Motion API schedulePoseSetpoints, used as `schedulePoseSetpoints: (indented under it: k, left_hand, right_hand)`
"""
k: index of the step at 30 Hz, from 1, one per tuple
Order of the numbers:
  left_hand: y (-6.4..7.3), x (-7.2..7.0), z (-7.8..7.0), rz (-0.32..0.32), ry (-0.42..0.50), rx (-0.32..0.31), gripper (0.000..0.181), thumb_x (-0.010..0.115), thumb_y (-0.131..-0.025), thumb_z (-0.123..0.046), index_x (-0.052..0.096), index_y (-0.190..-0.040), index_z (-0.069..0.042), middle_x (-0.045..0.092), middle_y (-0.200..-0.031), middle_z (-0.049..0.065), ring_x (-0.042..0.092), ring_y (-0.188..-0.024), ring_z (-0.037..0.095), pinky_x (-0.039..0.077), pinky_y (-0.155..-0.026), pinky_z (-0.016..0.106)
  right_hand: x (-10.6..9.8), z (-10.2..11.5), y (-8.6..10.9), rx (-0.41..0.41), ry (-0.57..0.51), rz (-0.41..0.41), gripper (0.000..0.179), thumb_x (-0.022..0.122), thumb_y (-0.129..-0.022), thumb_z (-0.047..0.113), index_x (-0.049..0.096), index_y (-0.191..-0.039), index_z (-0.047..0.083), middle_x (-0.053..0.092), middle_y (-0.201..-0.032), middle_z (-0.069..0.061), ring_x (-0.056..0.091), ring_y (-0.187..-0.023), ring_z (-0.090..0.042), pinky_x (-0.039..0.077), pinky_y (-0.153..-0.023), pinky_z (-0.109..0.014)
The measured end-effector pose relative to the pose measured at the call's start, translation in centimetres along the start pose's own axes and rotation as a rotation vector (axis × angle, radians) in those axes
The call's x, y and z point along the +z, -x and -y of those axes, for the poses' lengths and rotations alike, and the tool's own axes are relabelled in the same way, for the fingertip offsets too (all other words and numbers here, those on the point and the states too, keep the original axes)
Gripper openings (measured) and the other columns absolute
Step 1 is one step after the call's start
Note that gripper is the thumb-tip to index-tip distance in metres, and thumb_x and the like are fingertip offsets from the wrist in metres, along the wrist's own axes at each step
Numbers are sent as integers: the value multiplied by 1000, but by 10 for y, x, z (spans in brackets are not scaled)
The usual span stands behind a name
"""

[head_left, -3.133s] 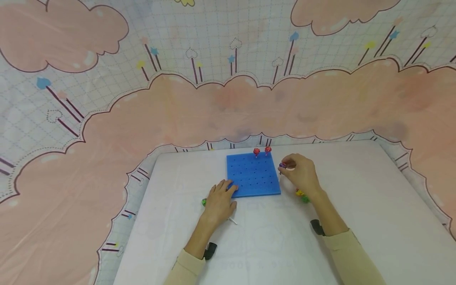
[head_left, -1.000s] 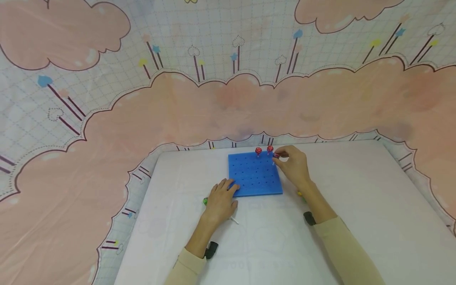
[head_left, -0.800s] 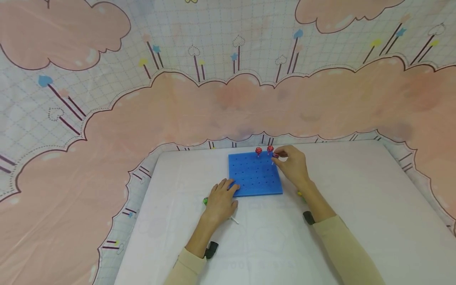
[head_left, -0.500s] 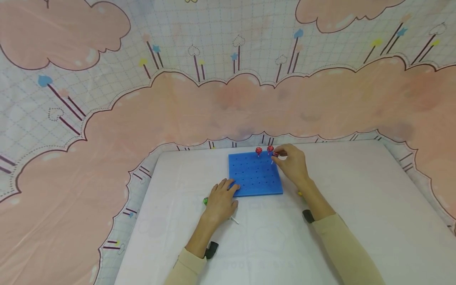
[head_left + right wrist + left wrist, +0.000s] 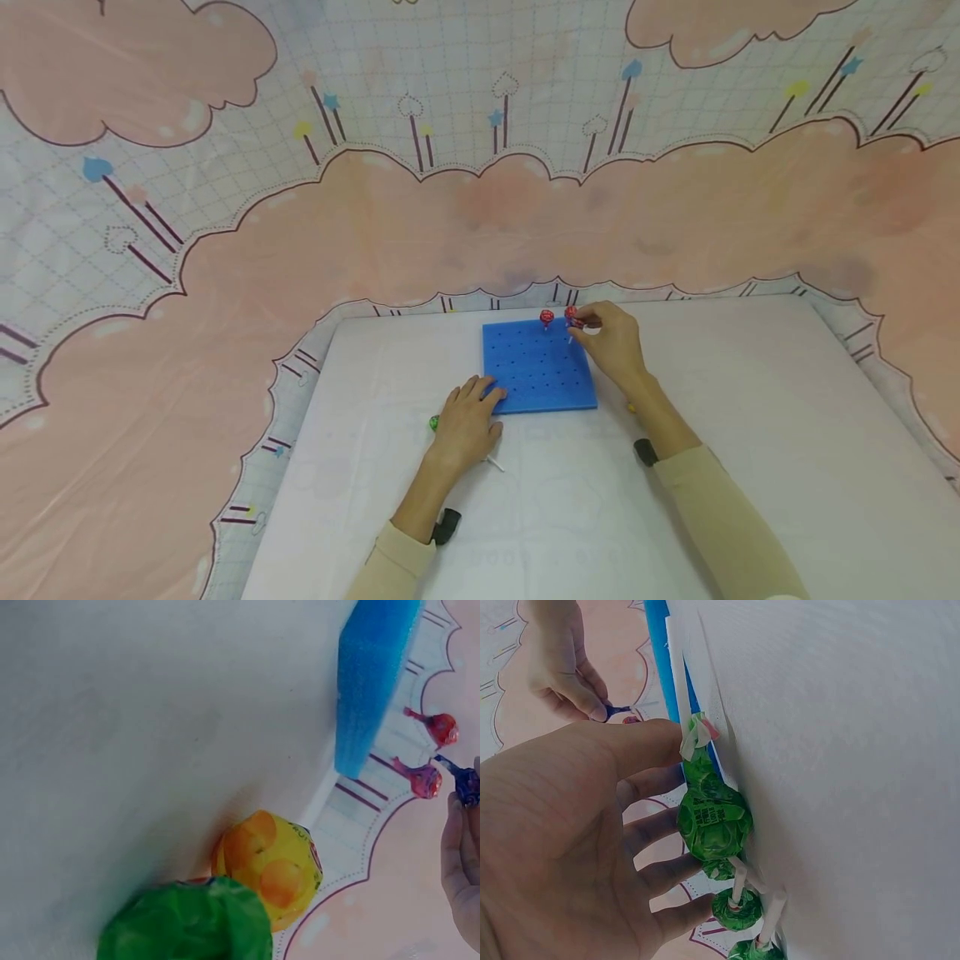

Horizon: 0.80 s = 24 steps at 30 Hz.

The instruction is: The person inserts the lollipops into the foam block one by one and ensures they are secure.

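In the head view my right hand pinches a dark blue-wrapped lollipop by its head, the white stick pointing down over the back right part of the blue pegboard. Close by, two red lollipops stand upright in the board's back row, the right one partly behind my fingertips. My left hand lies with spread fingers at the front left corner of the board, fingertips on it. Several green lollipops lie beneath and beside that hand, mostly hidden from the head view.
A yellow lollipop and a green one lie on the white tabletop under my right forearm. A patterned cloth backdrop rises behind the table's far edge.
My right hand has carried the blue-wrapped lollipop from beside the board leftward and away, to over its back right corner. Lately it shifts only slightly. The left hand stays put.
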State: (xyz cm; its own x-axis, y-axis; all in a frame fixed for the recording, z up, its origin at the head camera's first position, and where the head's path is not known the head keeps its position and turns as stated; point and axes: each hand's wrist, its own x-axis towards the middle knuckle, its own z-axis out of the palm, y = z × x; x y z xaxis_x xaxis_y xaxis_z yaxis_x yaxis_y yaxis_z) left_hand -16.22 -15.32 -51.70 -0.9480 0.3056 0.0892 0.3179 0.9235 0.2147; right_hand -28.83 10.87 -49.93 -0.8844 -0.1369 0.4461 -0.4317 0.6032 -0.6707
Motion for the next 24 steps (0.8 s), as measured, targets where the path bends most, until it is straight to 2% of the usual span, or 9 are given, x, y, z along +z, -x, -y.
schedulePoseSetpoints:
  k: [24]
  left_hand:
    - [0, 1, 1, -6, 0, 3, 47, 76, -95, -21, 64, -141, -13, 51, -155, 14, 42, -147, 40, 37, -118, 59]
  right_hand:
    - [13, -4, -5, 28, -4, 2, 25, 83, -90, 10, 75, -112, 4, 74, -109, -13, 72, -102, -30, 60, -93, -45]
